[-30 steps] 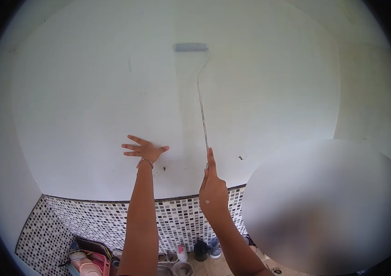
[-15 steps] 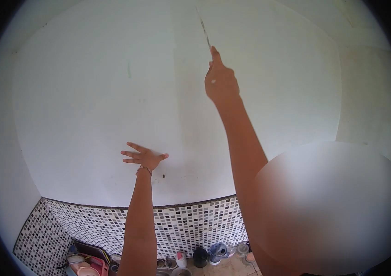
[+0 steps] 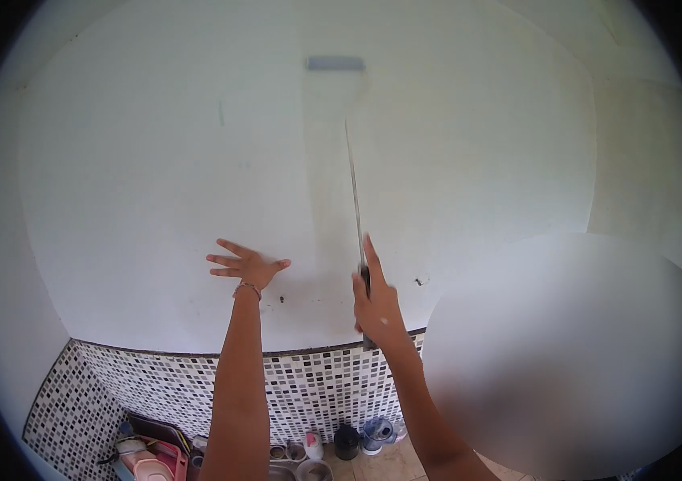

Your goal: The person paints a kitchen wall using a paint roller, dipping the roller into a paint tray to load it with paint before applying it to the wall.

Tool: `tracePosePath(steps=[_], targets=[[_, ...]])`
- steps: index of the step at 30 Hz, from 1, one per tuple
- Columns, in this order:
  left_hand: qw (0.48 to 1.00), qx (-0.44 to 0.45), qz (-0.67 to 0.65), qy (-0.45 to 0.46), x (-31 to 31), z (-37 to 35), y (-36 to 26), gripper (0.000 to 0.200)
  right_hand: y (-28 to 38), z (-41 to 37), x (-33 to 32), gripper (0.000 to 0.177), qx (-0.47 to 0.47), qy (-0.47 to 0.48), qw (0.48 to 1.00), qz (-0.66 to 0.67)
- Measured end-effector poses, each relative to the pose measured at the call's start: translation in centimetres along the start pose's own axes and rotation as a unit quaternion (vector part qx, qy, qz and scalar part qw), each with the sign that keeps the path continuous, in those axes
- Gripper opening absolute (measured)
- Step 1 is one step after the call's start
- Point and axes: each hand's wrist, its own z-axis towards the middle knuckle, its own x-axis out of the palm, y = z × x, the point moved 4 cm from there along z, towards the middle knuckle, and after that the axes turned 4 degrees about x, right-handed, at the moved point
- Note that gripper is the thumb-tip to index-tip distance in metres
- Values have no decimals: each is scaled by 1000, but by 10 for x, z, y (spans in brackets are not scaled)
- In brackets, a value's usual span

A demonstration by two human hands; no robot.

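My left hand [image 3: 248, 267] lies with spread fingers against the pale wall [image 3: 157, 184], a bracelet at its wrist. In my right hand [image 3: 375, 305] is the dark handle of a paint roller [image 3: 335, 63], with the index finger stretched along its thin metal rod. The roller head is up near the top of the wall, on the edge between a lighter band and a greener area. Part of the rod near the head is too faint to make out.
Black, grey and white mosaic tiles [image 3: 309, 393] cover the lower wall. Below stand a pink basin [image 3: 166, 457], a white bottle [image 3: 313, 446], a black container [image 3: 347, 442] and a clear jug [image 3: 377, 435]. A blurred oval covers the lower right.
My right hand has moved down the wall with the roller, and the roller head has come into view. My left hand has stayed nearly in place.
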Motion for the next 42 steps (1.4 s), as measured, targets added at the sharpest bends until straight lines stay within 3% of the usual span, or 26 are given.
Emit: tracePosePath(steps=[1, 3, 5, 11, 13, 14, 17, 18, 21, 22, 26, 34, 40, 42], targets=[[1000, -1, -7, 3, 0, -2, 0, 158, -13, -14, 2, 63, 94, 36, 992, 83], [1000, -13, 0, 5, -1, -4, -1, 158, -80, -22, 16, 45, 156, 107, 952, 242], [1000, -21, 5, 1, -4, -5, -5, 156, -130, -41, 20, 27, 220, 151, 934, 236], [999, -19, 25, -20, 1, -1, -2, 153, -244, -128, 26, 45, 369, 165, 898, 176], [999, -14, 30, -22, 0, -2, -4, 153, -272, -160, 28, 51, 445, 137, 871, 153], [999, -10, 35, -25, 1, -1, -4, 153, -303, -180, 37, 55, 472, 137, 837, 239], [999, -3, 31, -22, -1, -4, -5, 153, -333, -218, 45, 58, 529, 96, 825, 173], [999, -3, 30, -20, -2, -6, -6, 153, -335, -231, 47, 60, 432, 79, 869, 226], [999, -16, 28, -18, 1, -3, -6, 153, -332, -266, 40, 60, 363, 41, 892, 266], [999, -18, 34, -16, -1, -3, -7, 153, -342, -279, 41, 64, 356, 59, 899, 247], [998, -16, 48, -26, 5, 4, -2, 154, -354, -323, 39, 66, 307, -20, 941, 142], [999, 0, 23, -29, 6, 3, 1, 157, -353, -361, 50, 70, 356, -8, 932, -64], [999, -5, 19, -30, 10, 6, 3, 157, -340, -354, 84, 74, 401, 2, 910, -102], [999, -6, 31, -36, 9, 8, 1, 157, -335, -341, 101, 75, 377, -6, 922, -86]])
